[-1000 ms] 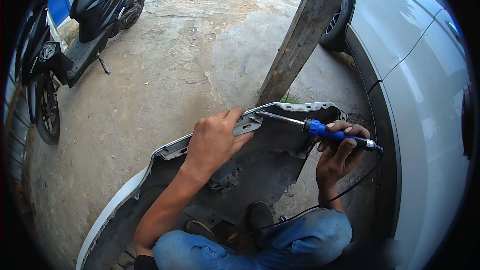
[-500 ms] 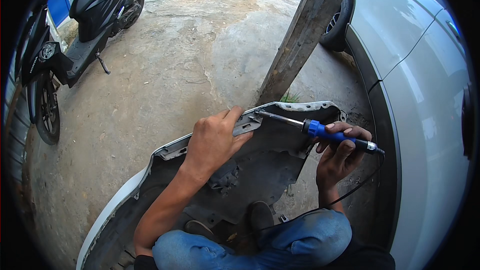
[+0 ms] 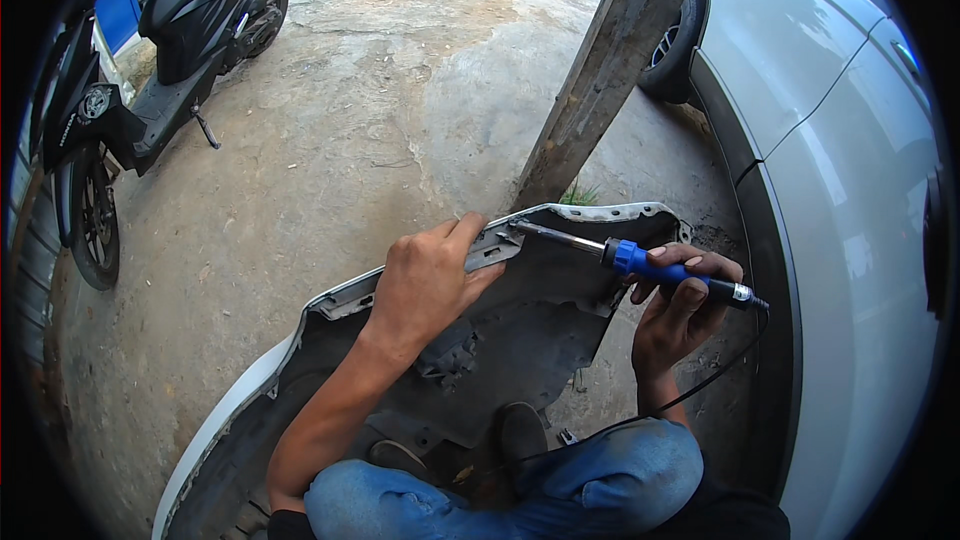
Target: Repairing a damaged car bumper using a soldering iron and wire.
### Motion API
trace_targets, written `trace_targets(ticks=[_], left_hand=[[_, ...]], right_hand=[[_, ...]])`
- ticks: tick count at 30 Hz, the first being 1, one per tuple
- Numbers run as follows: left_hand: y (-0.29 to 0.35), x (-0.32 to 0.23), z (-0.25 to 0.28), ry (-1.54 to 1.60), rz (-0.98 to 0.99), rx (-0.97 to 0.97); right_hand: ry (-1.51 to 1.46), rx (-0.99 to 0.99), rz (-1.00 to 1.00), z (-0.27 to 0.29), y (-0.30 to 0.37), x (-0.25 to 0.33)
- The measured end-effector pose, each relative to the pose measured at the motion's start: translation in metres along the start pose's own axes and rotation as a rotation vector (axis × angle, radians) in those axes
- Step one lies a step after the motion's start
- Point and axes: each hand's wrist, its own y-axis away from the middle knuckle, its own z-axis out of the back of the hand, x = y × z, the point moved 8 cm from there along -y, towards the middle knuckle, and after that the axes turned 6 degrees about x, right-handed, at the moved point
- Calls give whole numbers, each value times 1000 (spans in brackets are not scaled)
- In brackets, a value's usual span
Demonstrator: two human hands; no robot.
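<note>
My left hand (image 3: 425, 285) is closed round the upper edge of a car bumper cover (image 3: 580, 340), thumb and fingers on either side of its rim. The bumper's dark inner side faces me, and its outer skin shows white at the lower left. In my right hand (image 3: 685, 305) is a soldering iron (image 3: 650, 262) with a blue handle and a long metal barrel. The barrel points left, and its tip rests at a slotted grey tab (image 3: 492, 253) on the bumper's edge, just right of my left fingers. A black cord runs from the handle down past my right wrist.
A wooden post (image 3: 610, 80) stands just beyond the bumper. To the right is a white car (image 3: 850, 190); a black scooter (image 3: 170, 70) is parked at the far left. Cracked concrete (image 3: 340, 140) spreads between them. My knees and shoes are below the bumper's edge.
</note>
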Motion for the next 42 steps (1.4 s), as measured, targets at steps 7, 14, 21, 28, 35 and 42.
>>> trace_targets(ticks=[7,14,21,28,35,42], left_hand=[[0,-2,-1,-12,-14,-10],[1,-2,-2,-27,-33,-20],[1,-6,0,-22,-67,-51],[1,-4,-1,-24,-66,-45],[1,-4,-2,-20,-56,-33],[2,-3,-2,-21,-48,-28]], right_hand=[[20,3,12,2,-1,3],[107,13,31,-1,-2,7],[133,13,55,-1,-3,10],[142,7,54,-3,0,11],[163,16,67,-4,-2,14],[178,32,98,-7,-2,17]])
